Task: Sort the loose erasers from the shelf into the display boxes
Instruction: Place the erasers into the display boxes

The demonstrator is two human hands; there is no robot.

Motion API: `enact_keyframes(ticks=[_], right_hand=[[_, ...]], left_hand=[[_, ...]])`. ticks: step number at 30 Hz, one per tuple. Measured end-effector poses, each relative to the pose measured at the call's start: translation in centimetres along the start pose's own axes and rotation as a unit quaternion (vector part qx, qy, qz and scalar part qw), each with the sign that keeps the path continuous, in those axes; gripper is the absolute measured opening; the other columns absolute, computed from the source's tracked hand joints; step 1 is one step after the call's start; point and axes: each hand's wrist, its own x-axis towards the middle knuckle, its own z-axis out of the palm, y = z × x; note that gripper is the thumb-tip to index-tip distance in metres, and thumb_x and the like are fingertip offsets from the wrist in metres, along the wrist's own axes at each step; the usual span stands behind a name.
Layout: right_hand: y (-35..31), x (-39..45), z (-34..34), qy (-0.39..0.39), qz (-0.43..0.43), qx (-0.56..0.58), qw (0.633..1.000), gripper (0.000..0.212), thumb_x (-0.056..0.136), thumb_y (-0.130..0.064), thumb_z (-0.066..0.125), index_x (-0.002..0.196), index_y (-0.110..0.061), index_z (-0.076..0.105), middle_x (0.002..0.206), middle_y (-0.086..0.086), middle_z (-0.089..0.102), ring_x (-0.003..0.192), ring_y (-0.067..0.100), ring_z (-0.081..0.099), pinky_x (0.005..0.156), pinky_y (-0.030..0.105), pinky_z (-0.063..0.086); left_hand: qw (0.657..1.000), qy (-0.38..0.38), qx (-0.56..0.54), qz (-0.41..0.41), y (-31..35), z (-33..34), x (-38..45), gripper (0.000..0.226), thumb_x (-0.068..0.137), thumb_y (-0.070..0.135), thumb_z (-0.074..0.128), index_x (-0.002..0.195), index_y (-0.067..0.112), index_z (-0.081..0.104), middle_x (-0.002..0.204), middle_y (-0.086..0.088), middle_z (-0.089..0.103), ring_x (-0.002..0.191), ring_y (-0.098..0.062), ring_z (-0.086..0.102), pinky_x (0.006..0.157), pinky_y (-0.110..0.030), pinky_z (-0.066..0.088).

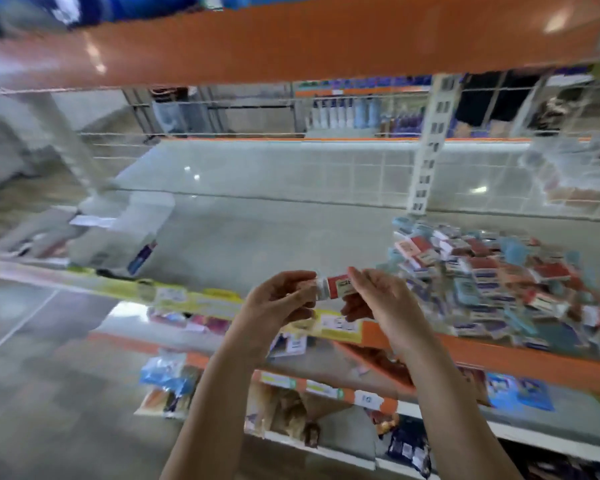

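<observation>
A heap of loose erasers (492, 282) in red, blue and white wrappers lies on the right part of the white shelf (257, 237). In front of the shelf edge both hands hold one eraser (335, 287) with a red and white sleeve. My left hand (281, 299) pinches its left end. My right hand (381, 296) pinches its right end. Blurred display boxes (118, 233) stand at the shelf's left end; their contents cannot be made out.
An orange shelf beam (291, 39) runs overhead. Yellow and orange price strips (201, 299) line the shelf front. Lower shelves hold packaged goods (291, 414). A perforated upright (430, 143) stands behind the heap. The grey floor (49, 393) lies at left.
</observation>
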Motion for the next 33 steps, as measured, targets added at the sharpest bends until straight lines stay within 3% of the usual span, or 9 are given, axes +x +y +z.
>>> enact_keyframes(ticks=[4, 7, 12, 16, 18, 20, 23, 27, 33], right_hand=[[0.6, 0.0, 7.9, -0.073, 0.019, 0.000, 0.997, 0.010, 0.085, -0.012, 0.063, 0.077, -0.007, 0.062, 0.057, 0.003, 0.060, 0.051, 0.012, 0.059, 0.053, 0.018, 0.050], [0.9, -0.1, 14.6, -0.107, 0.026, 0.009, 0.994, 0.003, 0.082, -0.009, 0.065, 0.080, -0.010, 0.066, 0.064, 0.002, 0.064, 0.056, 0.011, 0.060, 0.056, 0.022, 0.049], [0.7, 0.2, 25.8, -0.159, 0.066, 0.103, 0.980, 0.025, 0.062, -0.019, 0.071, 0.085, -0.011, 0.066, 0.071, 0.005, 0.063, 0.061, 0.017, 0.056, 0.062, 0.031, 0.036], [0.5, 1.5, 32.9, -0.198, 0.071, 0.102, 0.972, 0.008, 0.077, -0.010, 0.066, 0.076, -0.018, 0.066, 0.078, 0.009, 0.066, 0.066, 0.022, 0.061, 0.045, 0.022, 0.045], [0.5, 2.4, 35.6, -0.213, 0.068, 0.092, 0.970, 0.012, 0.084, 0.002, 0.059, 0.081, -0.010, 0.061, 0.075, 0.006, 0.068, 0.067, 0.017, 0.067, 0.052, 0.023, 0.054], [0.5, 3.1, 37.9, -0.228, 0.058, 0.057, 0.970, 0.013, 0.084, 0.005, 0.058, 0.085, -0.008, 0.058, 0.072, 0.002, 0.070, 0.066, 0.013, 0.069, 0.059, 0.023, 0.056], [0.8, 4.6, 41.2, -0.225, 0.027, -0.015, 0.974, 0.015, 0.084, 0.000, 0.062, 0.083, -0.014, 0.060, 0.068, -0.002, 0.069, 0.061, 0.008, 0.067, 0.055, 0.019, 0.052], [1.3, 7.8, 45.3, -0.233, -0.004, -0.063, 0.970, 0.008, 0.084, -0.010, 0.065, 0.092, -0.010, 0.066, 0.070, 0.000, 0.070, 0.068, 0.014, 0.065, 0.070, 0.029, 0.053], [0.9, 15.3, 51.4, -0.239, -0.022, -0.081, 0.967, 0.015, 0.088, -0.007, 0.059, 0.090, -0.019, 0.069, 0.072, -0.005, 0.069, 0.064, 0.006, 0.064, 0.063, 0.016, 0.053]], left_hand=[[0.999, 0.040, 0.008, 0.021, 0.5, -7.9, -2.6, 0.026, 0.083, 0.001, 0.061, 0.103, 0.017, 0.064, 0.079, -0.002, 0.063, 0.065, -0.011, 0.059, 0.060, -0.019, 0.047], [0.995, 0.087, -0.028, 0.041, 1.4, -14.3, -4.3, 0.018, 0.082, -0.006, 0.059, 0.092, 0.009, 0.057, 0.081, -0.008, 0.060, 0.063, -0.009, 0.058, 0.055, -0.015, 0.047], [0.992, 0.096, -0.055, 0.062, 3.8, -24.4, -7.4, 0.013, 0.082, 0.000, 0.063, 0.092, 0.009, 0.060, 0.079, 0.000, 0.065, 0.066, -0.006, 0.059, 0.061, -0.016, 0.044], [0.985, 0.114, -0.117, 0.050, 5.6, -31.4, -8.7, 0.017, 0.089, 0.002, 0.053, 0.097, 0.012, 0.064, 0.076, -0.001, 0.068, 0.073, -0.014, 0.064, 0.076, -0.029, 0.055], [0.985, 0.109, -0.128, 0.047, 6.3, -34.2, -8.9, 0.018, 0.090, 0.001, 0.051, 0.100, 0.009, 0.064, 0.077, -0.006, 0.065, 0.071, -0.017, 0.066, 0.077, -0.032, 0.058], [0.987, 0.105, -0.113, 0.042, 6.8, -36.9, -8.8, 0.018, 0.089, 0.000, 0.051, 0.098, 0.008, 0.064, 0.078, -0.007, 0.064, 0.069, -0.015, 0.068, 0.070, -0.027, 0.058], [0.994, 0.103, -0.031, 0.028, 7.1, -40.9, -8.1, 0.017, 0.088, 0.000, 0.056, 0.100, 0.010, 0.063, 0.083, -0.003, 0.064, 0.070, -0.010, 0.066, 0.064, -0.018, 0.053], [0.993, 0.108, 0.043, 0.013, 7.7, -46.1, -5.8, 0.025, 0.086, 0.007, 0.061, 0.111, 0.007, 0.061, 0.090, -0.002, 0.065, 0.072, -0.007, 0.061, 0.064, -0.016, 0.046], [0.988, 0.120, 0.100, 0.017, 10.3, -54.4, 0.3, 0.016, 0.085, 0.015, 0.064, 0.101, 0.014, 0.068, 0.082, 0.000, 0.065, 0.073, -0.005, 0.058, 0.065, -0.013, 0.045]])
